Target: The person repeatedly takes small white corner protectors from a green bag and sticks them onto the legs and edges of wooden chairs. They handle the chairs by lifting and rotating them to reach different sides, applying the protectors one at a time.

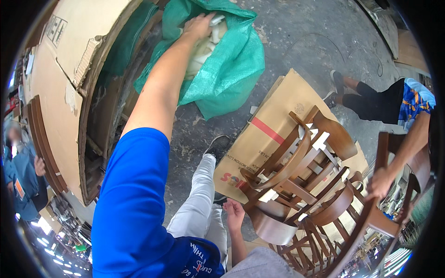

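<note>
My left hand (198,27) reaches over the mouth of a green woven sack (232,81), its fingers closed round a white foam piece (217,20). More off-white foam pieces (200,56) fill the sack below it. My right hand (234,214) hangs near my legs with its fingers curled, and nothing shows in them. Beside it, brown wooden chairs (282,224) are stacked, with white foam pads (320,141) on several of their parts. The chairs partly cover a flat cardboard carton (259,125) with a red stripe.
Another person's hand (381,183) grips a dark wooden chair frame (387,222) at the right. A large cardboard-covered stack (58,88) rises on the left, close to my left arm. A further person (25,162) stands at the far left. Grey concrete floor (306,37) shows beyond the sack.
</note>
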